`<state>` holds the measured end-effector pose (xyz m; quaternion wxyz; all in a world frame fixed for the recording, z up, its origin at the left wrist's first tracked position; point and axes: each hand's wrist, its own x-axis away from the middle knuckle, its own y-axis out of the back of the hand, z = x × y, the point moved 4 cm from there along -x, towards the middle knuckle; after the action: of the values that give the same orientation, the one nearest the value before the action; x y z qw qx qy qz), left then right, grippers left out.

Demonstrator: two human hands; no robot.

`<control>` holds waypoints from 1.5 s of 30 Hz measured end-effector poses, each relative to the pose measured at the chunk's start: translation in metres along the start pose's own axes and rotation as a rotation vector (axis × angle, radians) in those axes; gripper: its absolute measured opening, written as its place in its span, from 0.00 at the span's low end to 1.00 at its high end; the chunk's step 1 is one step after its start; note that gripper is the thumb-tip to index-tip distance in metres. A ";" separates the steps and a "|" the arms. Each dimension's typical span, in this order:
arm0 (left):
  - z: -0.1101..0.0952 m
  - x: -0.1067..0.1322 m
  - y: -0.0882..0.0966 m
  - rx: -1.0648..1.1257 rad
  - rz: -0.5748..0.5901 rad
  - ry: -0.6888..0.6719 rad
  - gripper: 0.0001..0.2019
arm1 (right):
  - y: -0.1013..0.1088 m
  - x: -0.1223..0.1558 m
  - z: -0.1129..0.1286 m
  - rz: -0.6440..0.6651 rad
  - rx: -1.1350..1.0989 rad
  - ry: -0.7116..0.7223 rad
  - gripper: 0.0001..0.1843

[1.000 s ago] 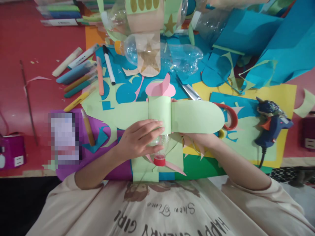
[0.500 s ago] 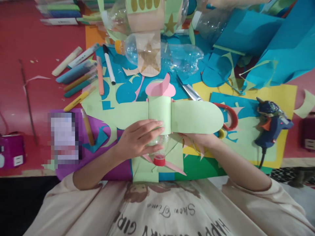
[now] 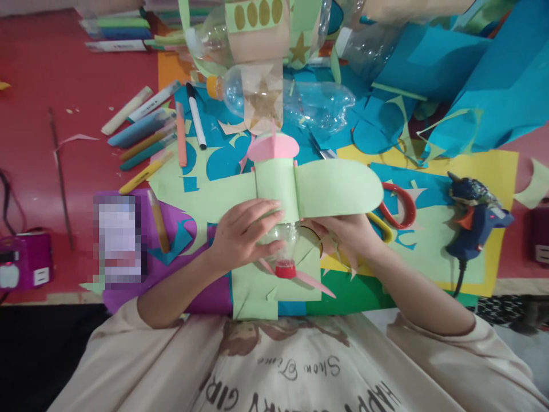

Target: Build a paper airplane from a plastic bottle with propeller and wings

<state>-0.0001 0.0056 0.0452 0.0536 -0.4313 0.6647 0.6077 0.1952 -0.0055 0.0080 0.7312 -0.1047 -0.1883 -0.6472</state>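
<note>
the person sits at a cluttered surface with a clear bottle lying just in front of the chest, its red cap pointing toward the body. a green band with two wings wraps the bottle, and a pink piece sits at its far end. the left hand lies over the bottle's left side, its grip closed around it with the fingertips on the band's edge. the right hand comes in below the right wing, its grip closed on the bottle's other side. scissors lie just beyond that hand, and a glue gun further right. markers are scattered to the left, with a second bottle beyond the pink piece.
</note>
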 end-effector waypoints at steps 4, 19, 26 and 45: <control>0.015 0.001 -0.001 -0.022 -0.031 0.215 0.18 | -0.005 0.001 0.010 0.110 0.014 0.073 0.18; 0.013 0.006 -0.004 0.245 -0.026 0.321 0.14 | -0.005 -0.002 0.028 -0.012 0.419 0.107 0.25; 0.026 0.013 0.011 0.192 -0.241 0.366 0.13 | 0.033 -0.017 0.055 0.057 0.263 0.103 0.25; 0.052 0.018 -0.005 0.182 -0.084 0.528 0.15 | 0.009 -0.025 0.081 -0.243 0.826 0.728 0.10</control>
<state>-0.0320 0.0412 0.0172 -0.0577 -0.5951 0.6892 0.4093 0.1903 0.0501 0.0718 0.6496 0.4427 -0.1721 -0.5937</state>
